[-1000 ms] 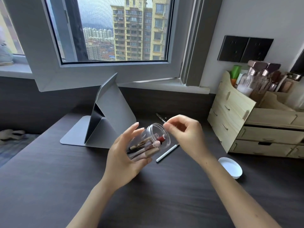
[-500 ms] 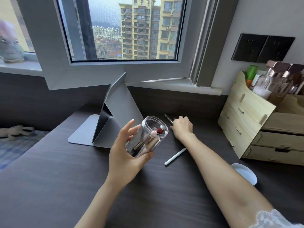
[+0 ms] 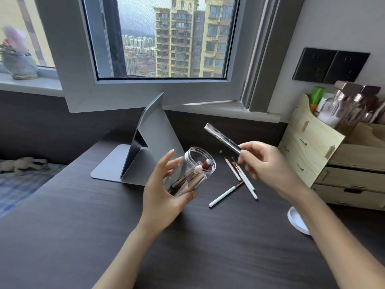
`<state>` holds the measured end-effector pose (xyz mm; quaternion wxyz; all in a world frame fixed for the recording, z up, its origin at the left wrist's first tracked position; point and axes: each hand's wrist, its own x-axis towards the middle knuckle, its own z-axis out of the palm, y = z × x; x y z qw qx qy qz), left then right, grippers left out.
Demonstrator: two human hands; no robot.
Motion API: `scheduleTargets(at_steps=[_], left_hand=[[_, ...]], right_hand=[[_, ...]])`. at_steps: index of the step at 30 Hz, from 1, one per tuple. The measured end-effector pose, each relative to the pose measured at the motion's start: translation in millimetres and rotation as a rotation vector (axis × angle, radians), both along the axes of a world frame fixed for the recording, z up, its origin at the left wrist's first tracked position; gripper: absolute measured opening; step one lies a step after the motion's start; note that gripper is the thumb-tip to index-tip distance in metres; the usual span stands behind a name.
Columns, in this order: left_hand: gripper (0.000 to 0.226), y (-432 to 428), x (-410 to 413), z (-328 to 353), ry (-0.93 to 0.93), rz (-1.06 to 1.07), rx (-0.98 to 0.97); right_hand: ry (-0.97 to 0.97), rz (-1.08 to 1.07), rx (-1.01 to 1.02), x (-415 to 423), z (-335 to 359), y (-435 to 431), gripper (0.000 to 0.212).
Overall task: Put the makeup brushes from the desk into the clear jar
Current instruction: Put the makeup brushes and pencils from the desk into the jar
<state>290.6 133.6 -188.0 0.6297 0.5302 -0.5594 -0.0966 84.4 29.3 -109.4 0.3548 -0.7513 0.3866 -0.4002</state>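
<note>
**Now: dark brush lifted beside the tilted jar**

Here the right hand (image 3: pixel 264 161) pinches a slim dark, glossy makeup brush (image 3: pixel 222 138) by its near end between thumb and fingertips, the other fingers loosely curled. The brush is in the air above the dark wood-grain desk (image 3: pixel 83 215); its long axis slants from the hand up and away to the far left, its free end above and just right of the jar's mouth.

The clear plastic jar (image 3: pixel 190 172) rests in the left hand (image 3: pixel 164 190), palm under its base, fingers spread up one side and thumb on the other. It tilts, its open mouth facing up and to the far right. Inside lie several brushes, a red-tipped one among them.

On the desk between the hands and to the right lie three white-handled thin brushes (image 3: pixel 242 176), two nearly parallel and running near to far, the third angled across to the near left. A white round lid (image 3: pixel 295 220) lies near the right forearm. Far right stands a pale wooden drawer organiser (image 3: pixel 325 155); left of the jar, a grey folded stand (image 3: pixel 150 147).
</note>
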Motion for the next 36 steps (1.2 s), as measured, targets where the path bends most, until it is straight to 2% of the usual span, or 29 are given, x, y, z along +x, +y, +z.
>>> scheduleTargets(at_steps=[4, 7, 11, 14, 17, 19, 22, 24, 25, 27, 29, 31, 33, 36], left_hand=[[0.098, 3, -4, 0, -0.014, -0.055, -0.007], [0.097, 6, -8, 3, -0.048, -0.129, 0.01], [0.095, 8, -11, 2, -0.087, -0.28, 0.094], [0.097, 8, -11, 1, -0.148, -0.294, 0.11], [0.097, 7, -8, 0, -0.158, -0.276, 0.112], [0.097, 6, -7, 0, -0.167, -0.254, 0.114], [0.098, 3, -5, -3, -0.12, -0.235, 0.1], [0.1, 2, -4, -4, -0.065, -0.199, 0.081], [0.102, 0, -4, -4, -0.041, -0.176, 0.069], [0.105, -1, -3, -4, 0.019, -0.139, 0.037], [0.104, -2, -3, -2, 0.071, -0.104, 0.012], [0.101, -3, -3, -1, 0.126, -0.089, -0.015], [0.099, -3, -2, 0, 0.15, -0.074, -0.024], [0.097, -3, -2, 1, 0.151, -0.06, -0.025]], right_hand=[[0.293, -0.069, -0.332, -35, 28, 42, 0.015], [0.417, -0.081, -0.441, -30, 29, 56, 0.012], [0.287, 0.014, -0.287, -3, 14, 63, 0.012], [0.202, -0.027, -0.253, 15, -8, 59, 0.016], [0.239, -0.143, -0.413, 22, -28, 57, 0.013], [0.287, -0.144, -0.499, 21, -36, 57, 0.012], [0.121, -0.052, -0.325, 14, -44, 48, 0.016], [-0.033, -0.149, -0.164, 5, -47, 29, 0.016], [-0.044, -0.247, -0.118, 0, -49, 17, 0.018], [0.083, -0.443, -0.1, -12, -58, -8, 0.021], [0.315, -0.541, -0.085, -18, -66, -26, 0.019], [0.515, -0.525, -0.054, -18, -75, -37, 0.018], [0.63, -0.494, -0.084, -14, -80, -42, 0.019], [0.721, -0.384, -0.268, -7, -83, -40, 0.021]])
